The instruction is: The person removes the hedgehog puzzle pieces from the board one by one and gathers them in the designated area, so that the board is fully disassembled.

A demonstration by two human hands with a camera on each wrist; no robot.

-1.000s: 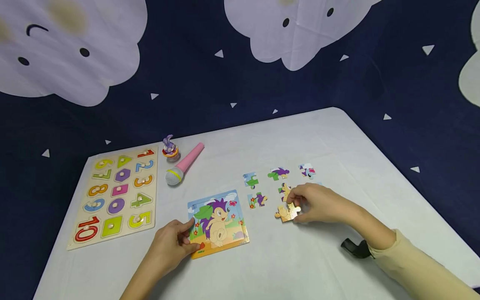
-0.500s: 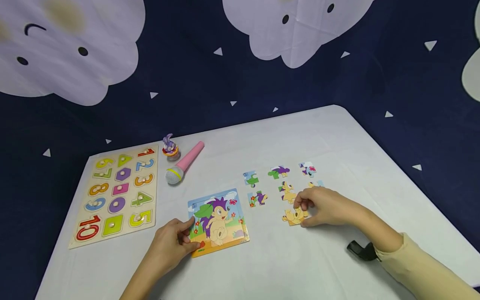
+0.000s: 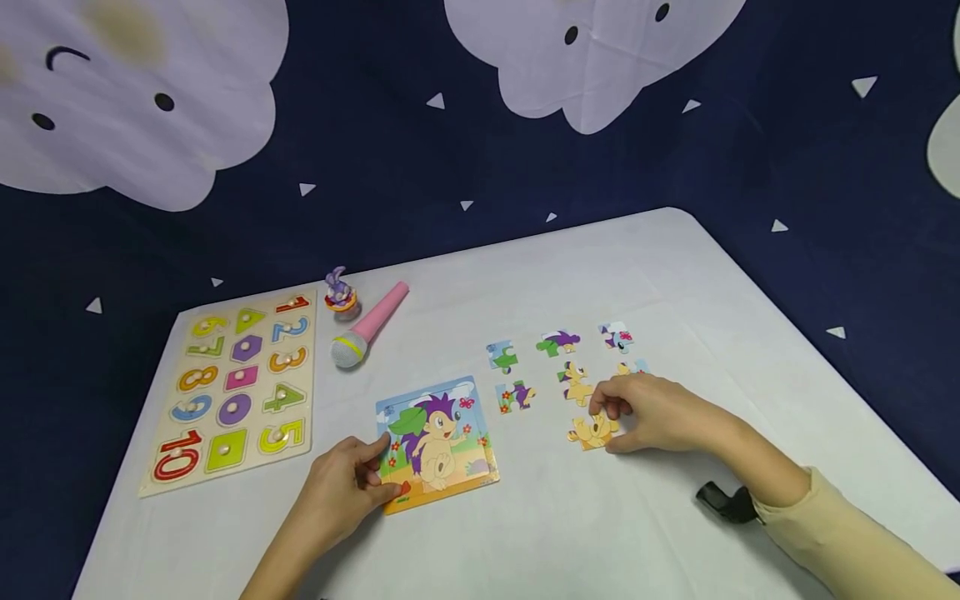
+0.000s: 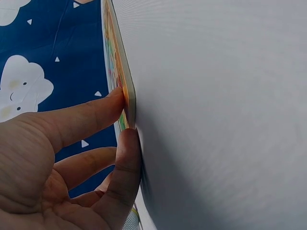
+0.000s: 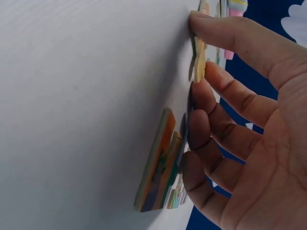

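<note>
My left hand grips the left edge of a square hedgehog puzzle board, its thumb on the picture side. In the left wrist view, the board is seen edge-on between thumb and fingers. My right hand pinches a tan jigsaw piece, flat or nearly so on the table. The right wrist view has this piece between thumb and forefinger. Just above it in the head view is a hedgehog-face piece. An orange-edged piece lies near the curled fingers in the right wrist view.
More jigsaw pieces lie in rows, including a leaf piece and a butterfly piece. Left stand a number peg board, pink toy microphone and purple bunny figure. A black object sits by the right wrist.
My right hand has shifted the tan piece rightward, below the hedgehog-face piece, and has barely moved over the last half second. The left hand stays on the board.
</note>
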